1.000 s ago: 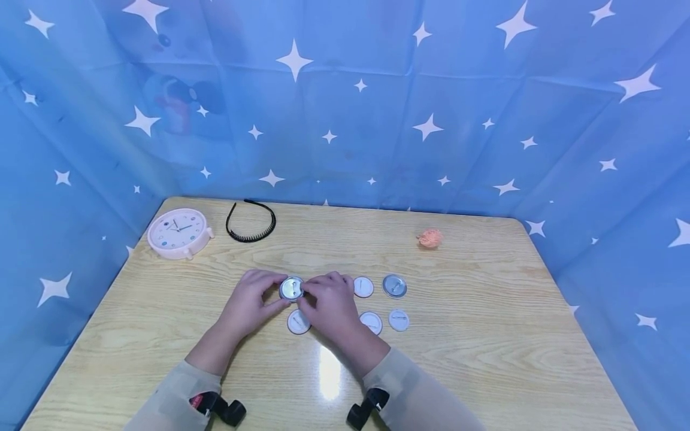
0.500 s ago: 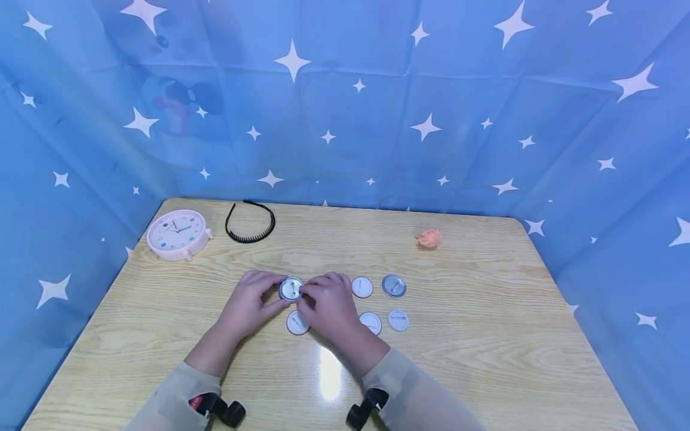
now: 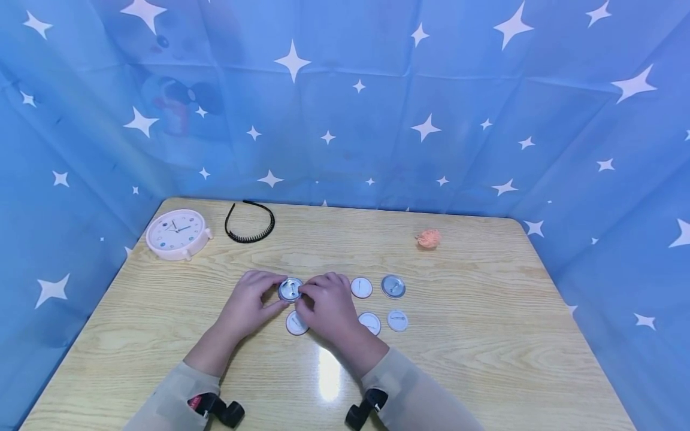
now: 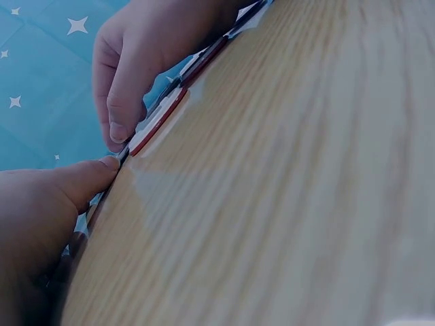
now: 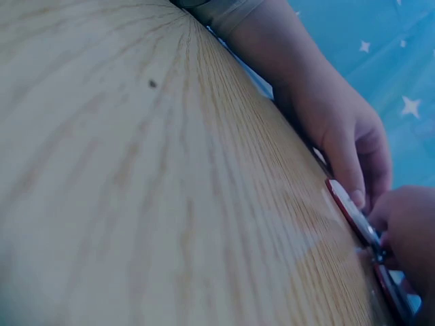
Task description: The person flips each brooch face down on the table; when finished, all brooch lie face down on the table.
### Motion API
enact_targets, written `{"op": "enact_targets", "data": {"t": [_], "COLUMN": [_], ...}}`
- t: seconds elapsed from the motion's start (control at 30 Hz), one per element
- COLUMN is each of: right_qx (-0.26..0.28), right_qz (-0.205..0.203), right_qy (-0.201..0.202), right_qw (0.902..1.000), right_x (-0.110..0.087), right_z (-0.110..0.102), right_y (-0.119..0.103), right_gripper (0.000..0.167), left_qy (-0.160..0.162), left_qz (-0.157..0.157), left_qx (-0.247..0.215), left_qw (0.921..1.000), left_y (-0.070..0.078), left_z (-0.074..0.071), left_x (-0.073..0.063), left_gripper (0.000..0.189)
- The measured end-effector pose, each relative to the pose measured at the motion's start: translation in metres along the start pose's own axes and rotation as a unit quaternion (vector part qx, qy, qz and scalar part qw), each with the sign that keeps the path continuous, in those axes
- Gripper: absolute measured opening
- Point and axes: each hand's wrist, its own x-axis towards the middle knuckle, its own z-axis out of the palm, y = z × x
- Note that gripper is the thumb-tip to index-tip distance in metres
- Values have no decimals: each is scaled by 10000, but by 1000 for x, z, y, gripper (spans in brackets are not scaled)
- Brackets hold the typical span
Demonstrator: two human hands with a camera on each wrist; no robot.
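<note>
A round silver-backed pin badge [image 3: 290, 290] lies face down on the table between my two hands, its pin side showing. My left hand [image 3: 250, 302] holds its left rim, thumb at the near side and fingers at the far side. From the right, my right hand [image 3: 327, 304] pinches at the badge's right edge, close to the pin. A white-backed badge [image 3: 296, 324] lies just in front, partly covered by the right hand. In the left wrist view a red-rimmed badge [image 4: 162, 122] shows beside the fingertips. The right wrist view has the left hand [image 5: 333, 129] opposite.
Right of the hands lie more pin badges: a white one [image 3: 361, 287], a silver one [image 3: 393, 286], and two white ones [image 3: 369, 323] nearer. Farther back are a pink clock [image 3: 178, 234], a black headband [image 3: 250, 238] and a peach scrunchie-like bundle [image 3: 429, 238].
</note>
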Motion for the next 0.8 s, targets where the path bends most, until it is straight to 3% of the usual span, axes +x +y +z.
{"op": "enact_targets", "data": {"t": [0.27, 0.53, 0.7, 0.8], "right_qx": [77, 246, 554, 751], "right_qz": [-2, -12, -343, -599], "right_qy": [54, -34, 150, 461], "right_qw": [10000, 9997, 9978, 9943], "right_x": [1, 0, -8, -17], "right_z": [-1, -10, -16, -24], "right_y": [1, 6, 16, 26], "right_gripper": [23, 20, 15, 13], "left_qy": [34, 155, 98, 79], "left_qz": [-112, -626, -693, -793], "left_qx": [-92, -496, -700, -807], "left_qw": [9999, 9967, 9951, 9935], "left_y": [1, 7, 8, 6], "left_z": [-1, -1, -1, -3], "left_x": [1, 3, 4, 2], "left_gripper": [52, 53, 55, 57]}}
